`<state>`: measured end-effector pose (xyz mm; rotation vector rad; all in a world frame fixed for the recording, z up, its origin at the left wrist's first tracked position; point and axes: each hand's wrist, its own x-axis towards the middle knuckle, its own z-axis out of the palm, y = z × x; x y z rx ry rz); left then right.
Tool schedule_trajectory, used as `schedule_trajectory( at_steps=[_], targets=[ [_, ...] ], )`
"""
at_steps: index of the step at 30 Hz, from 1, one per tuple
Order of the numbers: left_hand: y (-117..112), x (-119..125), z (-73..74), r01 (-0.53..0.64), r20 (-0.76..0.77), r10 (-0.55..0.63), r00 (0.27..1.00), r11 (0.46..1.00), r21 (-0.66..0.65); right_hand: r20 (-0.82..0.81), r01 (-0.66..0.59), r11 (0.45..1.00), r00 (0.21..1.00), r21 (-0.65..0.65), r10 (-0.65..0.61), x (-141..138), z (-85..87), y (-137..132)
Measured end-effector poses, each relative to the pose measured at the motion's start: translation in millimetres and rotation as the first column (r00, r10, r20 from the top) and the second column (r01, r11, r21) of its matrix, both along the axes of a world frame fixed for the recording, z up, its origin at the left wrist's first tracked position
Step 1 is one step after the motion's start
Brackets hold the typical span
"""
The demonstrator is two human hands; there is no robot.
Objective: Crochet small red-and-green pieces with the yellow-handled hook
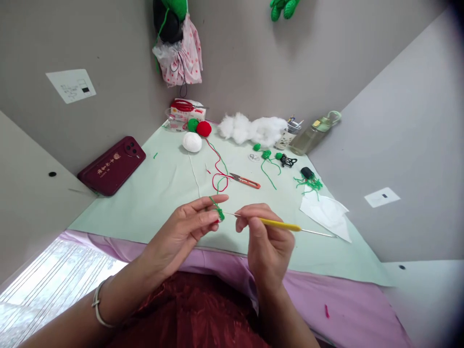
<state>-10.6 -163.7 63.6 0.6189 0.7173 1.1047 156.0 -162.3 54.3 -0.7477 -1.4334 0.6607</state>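
Between the thumb and fingers of my left hand (192, 220) is a small green crochet piece (221, 214) with a bit of red and white at its lower edge. Green yarn runs over that hand's raised index finger. My right hand (266, 237) grips a crochet hook (281, 224) by its yellow handle, and the thin metal tip points left to the green piece. Whether the tip sits inside a stitch is too small to tell. White, red and green strands lead from the hands back to a white yarn ball (192, 142), a red ball (204, 129) and a green ball (193, 125).
Orange thread snips (245, 181) lie just beyond my hands. Small green crocheted pieces (267, 154), a black claw clip (288, 161) and white stuffing (252, 129) are farther back. A bottle (311, 135) stands right, a dark red phone (112, 166) left, a white paper sheet (325, 212) near right.
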Motion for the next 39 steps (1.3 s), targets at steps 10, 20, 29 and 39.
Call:
schedule_trajectory(
  at_steps=[10,20,29,39],
  targets=[
    [-8.4,-1.6,1.6,0.022,-0.197,0.006,0.98,0.99,0.142,-0.191,-0.187,0.964,0.97,-0.188,0.151,4.3,-5.6,6.0],
    [-7.6,-5.1,3.8,-0.025,-0.239,0.061,0.969,0.988,0.152,0.02,-0.115,0.991,0.993,-0.072,0.117,11.1,2.3,-3.5],
    [-9.0,4.0,2.4,-0.107,-0.245,0.158,0.957,0.972,0.21,0.472,0.08,0.882,0.821,0.464,-0.322,4.9,-11.7,-7.6],
    [-2.3,1.1,3.8,-0.006,0.002,0.006,1.0,1.0,-0.01,0.013,0.003,1.0,1.0,-0.001,-0.003,3.3,1.3,-1.8]
  ],
)
